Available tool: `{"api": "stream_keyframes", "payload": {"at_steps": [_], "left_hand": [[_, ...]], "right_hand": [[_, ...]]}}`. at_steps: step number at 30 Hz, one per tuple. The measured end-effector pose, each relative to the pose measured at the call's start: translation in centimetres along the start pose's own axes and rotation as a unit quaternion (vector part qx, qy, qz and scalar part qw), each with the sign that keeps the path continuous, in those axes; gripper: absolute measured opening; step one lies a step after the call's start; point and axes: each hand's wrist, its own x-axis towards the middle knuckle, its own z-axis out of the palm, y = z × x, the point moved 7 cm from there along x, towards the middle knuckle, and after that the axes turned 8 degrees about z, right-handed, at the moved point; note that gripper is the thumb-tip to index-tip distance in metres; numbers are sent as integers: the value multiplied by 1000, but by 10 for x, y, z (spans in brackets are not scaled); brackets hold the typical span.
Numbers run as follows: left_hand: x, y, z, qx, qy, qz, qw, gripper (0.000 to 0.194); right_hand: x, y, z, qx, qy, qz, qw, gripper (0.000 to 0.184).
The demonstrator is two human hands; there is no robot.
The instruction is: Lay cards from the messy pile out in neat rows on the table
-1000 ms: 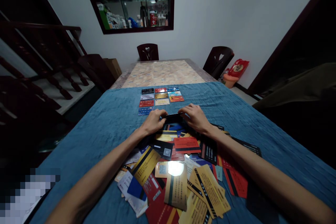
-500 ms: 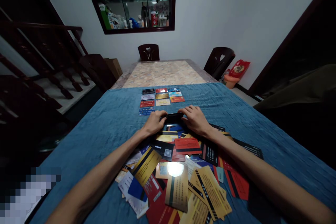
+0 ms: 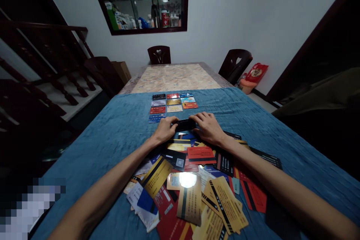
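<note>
Between my two hands is a black card, tilted, its face too dark to read. My left hand pinches its left end with thumb and fingers. At the right end, the fingers of my right hand are closed on it. Just beyond lie cards in short rows, among them a blue card, a cream card and an orange card. Beneath my wrists and forearms spreads a loose pile of overlapping cards, with a red card and a gold card on top.
A blue cloth covers the near part of the table; the patterned tabletop shows beyond it. Dark chairs stand around it. A red bag rests by an orange bin to the right.
The black card has tilted a little and shows more of its face, with its left end shifted slightly. Both hands stay on it. The laid-out cards and the pile have not changed.
</note>
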Motion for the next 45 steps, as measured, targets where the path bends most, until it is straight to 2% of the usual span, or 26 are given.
{"api": "stream_keyframes", "payload": {"at_steps": [11, 29, 39, 45], "left_hand": [[0, 4, -5, 20, 16, 10, 1000, 23], [2, 9, -12, 3, 31, 6, 1000, 22], [0, 20, -15, 25, 44, 47, 998, 30], [-2, 23, -10, 74, 18, 81, 994, 34]], "right_hand": [[0, 0, 1, -12, 21, 0, 1000, 52], [-1, 0, -7, -12, 68, -15, 997, 43], [-1, 4, -11, 2, 81, -28, 996, 44], [0, 10, -11, 28, 71, -23, 997, 50]]}}
